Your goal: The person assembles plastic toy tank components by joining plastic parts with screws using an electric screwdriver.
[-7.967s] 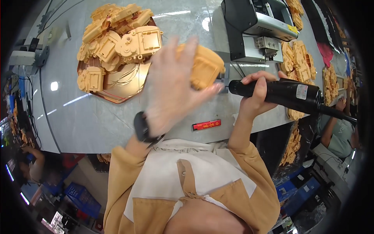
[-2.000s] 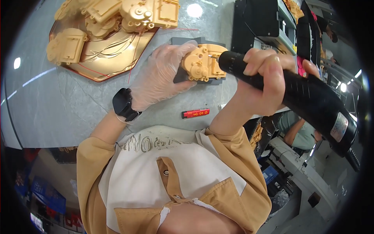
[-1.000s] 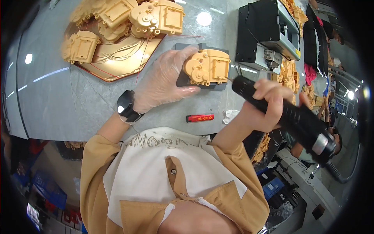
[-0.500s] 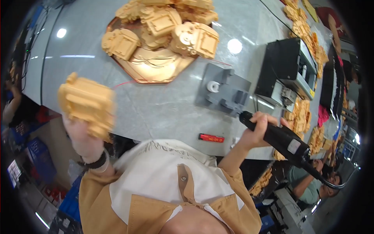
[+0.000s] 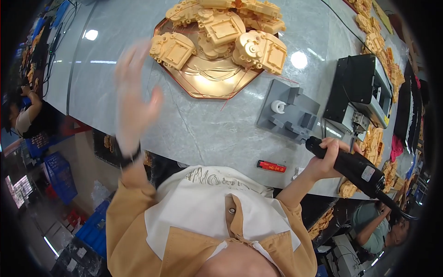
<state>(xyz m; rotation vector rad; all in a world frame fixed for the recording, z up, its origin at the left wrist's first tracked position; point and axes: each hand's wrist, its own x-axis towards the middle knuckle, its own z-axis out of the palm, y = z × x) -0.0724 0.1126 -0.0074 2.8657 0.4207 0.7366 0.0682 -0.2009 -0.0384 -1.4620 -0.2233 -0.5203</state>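
My left hand (image 5: 137,94), smeared by motion, is raised over the table with thumb and fingers apart and nothing in it. Its fingertips are close to a yellow-orange plastic housing (image 5: 174,50) at the left side of a pile. Several such housings, one a rounded housing (image 5: 260,51), lie heaped on a shiny gold octagonal tray (image 5: 207,84). My right hand (image 5: 328,159) is wrapped round a black electric screwdriver (image 5: 362,174), whose cable trails to the lower right. Just beyond the screwdriver's front end sits a grey fixture block (image 5: 295,102) with a white ring (image 5: 278,107) on it.
A small red and black flat object (image 5: 271,166) lies near the table's front edge. On the right stand a black box (image 5: 344,83) and a silver-fronted device (image 5: 376,104). More housings (image 5: 376,143) line the far right. A person (image 5: 374,226) sits at lower right; blue crates (image 5: 94,224) stand lower left.
The housing that was in my left hand is gone from it, and the hand has moved up toward the pile. My right hand still grips the screwdriver. The whole view has shifted.
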